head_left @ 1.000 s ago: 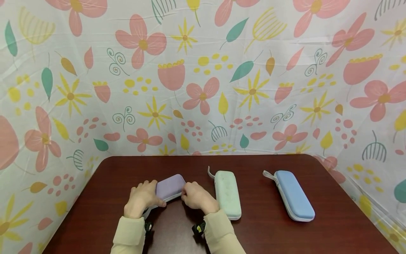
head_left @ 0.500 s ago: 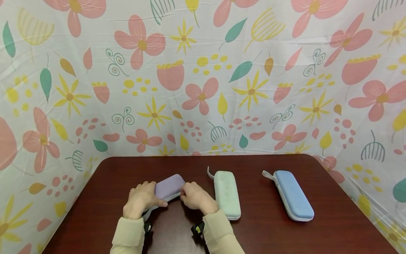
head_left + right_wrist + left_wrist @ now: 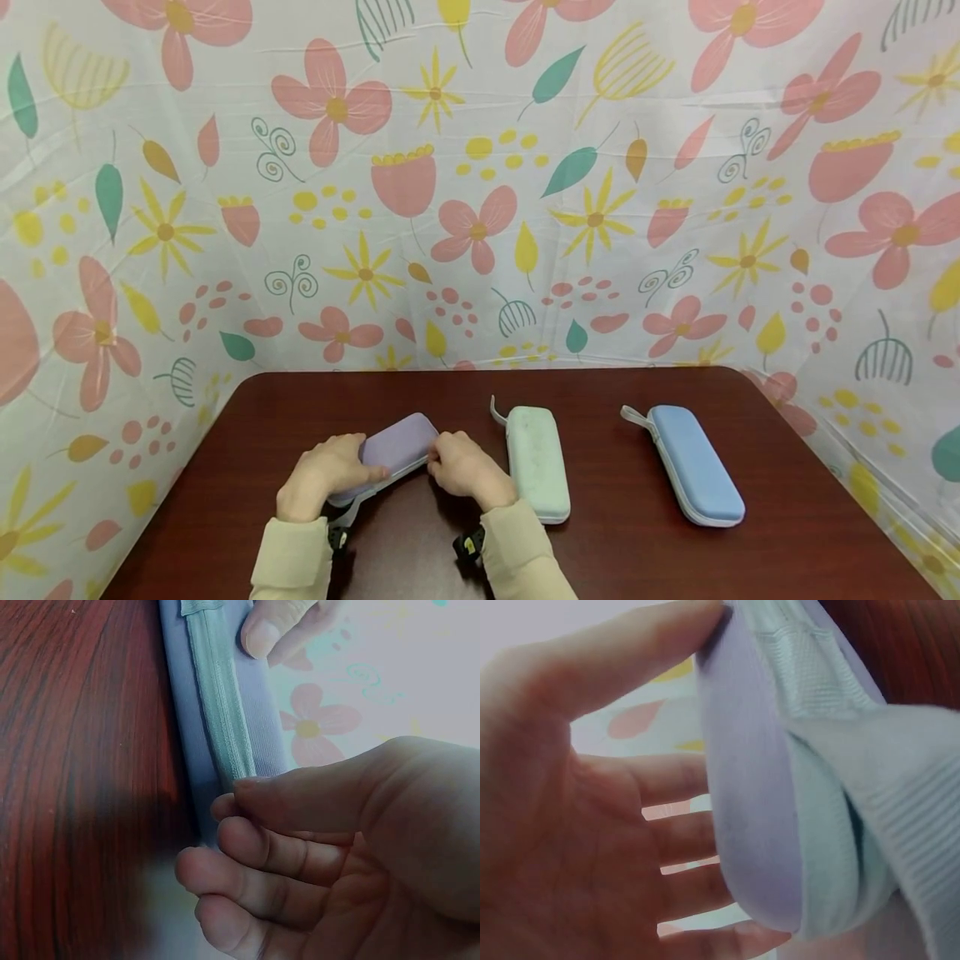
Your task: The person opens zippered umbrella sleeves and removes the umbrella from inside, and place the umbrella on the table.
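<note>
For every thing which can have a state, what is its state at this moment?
Purple case: gripped; visible part of zip looks closed.
Green case: lying flat, looks closed.
Blue case: lying flat, looks closed.
Left hand: grips the purple case.
Right hand: pinches at the zip.

No readable text, brands or numbers in any view; yellow mark on black right-wrist device too small to read.
</note>
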The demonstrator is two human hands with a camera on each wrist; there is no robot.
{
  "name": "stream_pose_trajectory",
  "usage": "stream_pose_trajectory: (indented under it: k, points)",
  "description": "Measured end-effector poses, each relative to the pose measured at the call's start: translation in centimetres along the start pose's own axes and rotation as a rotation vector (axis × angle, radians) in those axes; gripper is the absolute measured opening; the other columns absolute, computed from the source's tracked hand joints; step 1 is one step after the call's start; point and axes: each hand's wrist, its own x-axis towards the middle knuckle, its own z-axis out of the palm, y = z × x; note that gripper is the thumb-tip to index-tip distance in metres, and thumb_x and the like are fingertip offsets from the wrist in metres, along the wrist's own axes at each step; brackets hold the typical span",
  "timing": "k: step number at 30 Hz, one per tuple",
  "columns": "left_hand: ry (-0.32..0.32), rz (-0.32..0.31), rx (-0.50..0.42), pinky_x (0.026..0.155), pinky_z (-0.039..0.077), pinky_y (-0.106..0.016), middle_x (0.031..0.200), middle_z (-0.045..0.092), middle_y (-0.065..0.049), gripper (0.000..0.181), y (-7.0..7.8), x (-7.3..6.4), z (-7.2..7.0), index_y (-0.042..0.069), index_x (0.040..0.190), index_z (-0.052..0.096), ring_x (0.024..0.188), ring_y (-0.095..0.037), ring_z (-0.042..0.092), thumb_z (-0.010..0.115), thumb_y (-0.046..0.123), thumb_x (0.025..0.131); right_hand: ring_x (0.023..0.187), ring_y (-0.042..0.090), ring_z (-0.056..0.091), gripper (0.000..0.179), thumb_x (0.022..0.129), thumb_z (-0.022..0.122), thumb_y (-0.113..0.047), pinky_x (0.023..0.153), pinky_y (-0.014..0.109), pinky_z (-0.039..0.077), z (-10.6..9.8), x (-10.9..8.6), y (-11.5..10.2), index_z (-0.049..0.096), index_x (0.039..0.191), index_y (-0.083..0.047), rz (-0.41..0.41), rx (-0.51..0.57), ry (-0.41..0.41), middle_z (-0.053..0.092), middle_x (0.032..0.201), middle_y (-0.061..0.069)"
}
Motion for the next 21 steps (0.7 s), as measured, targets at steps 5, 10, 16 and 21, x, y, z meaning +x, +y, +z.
stream_pose_trajectory:
  k: [5,10,16,21]
  points:
    - [0.001,0.006,-0.02,0.079,0.047,-0.052,0.117,0.062,-0.017,0.08,0.03,0.07,0.06,-0.003,0.137,0.052,0.094,-0.03,0.061,0.077,0.047,0.08,0.051,0.007,0.026,0.042,0.091,0.059,-0.003,0.049,0.022,0.025,-0.06,-0.08,0.09,0.038,0.057,-0.017,0.007,0.006,-0.001,0.028,0.053,-0.008]
    - [0.015,0.011,-0.021,0.074,0.048,-0.049,0.108,0.064,-0.013,0.075,0.14,0.01,0.19,-0.003,0.133,0.055,0.086,-0.028,0.061,0.078,0.045,0.079,0.051,0.007,0.024,0.043,0.091,0.058,-0.003,0.049,0.023,0.023,-0.08,-0.08,0.04,0.036,0.057,-0.017,0.016,0.002,-0.005,0.025,0.053,-0.008]
    - [0.03,0.01,0.003,0.068,0.048,-0.047,0.098,0.065,-0.009,0.071,0.29,0.02,0.29,-0.002,0.128,0.058,0.078,-0.026,0.06,0.078,0.045,0.079,0.05,0.007,0.022,0.044,0.092,0.058,-0.003,0.048,0.023,0.023,-0.13,-0.04,-0.04,0.035,0.058,-0.017,0.02,-0.002,-0.01,0.024,0.053,-0.008]
    - [0.042,0.005,0.02,0.069,0.047,-0.048,0.095,0.064,-0.01,0.07,0.5,-0.01,0.44,-0.002,0.126,0.059,0.076,-0.027,0.059,0.078,0.046,0.079,0.048,0.008,0.023,0.044,0.094,0.058,-0.005,0.047,0.023,0.024,-0.05,-0.04,-0.03,0.036,0.057,-0.017,0.031,0.01,-0.028,0.025,0.052,-0.007]
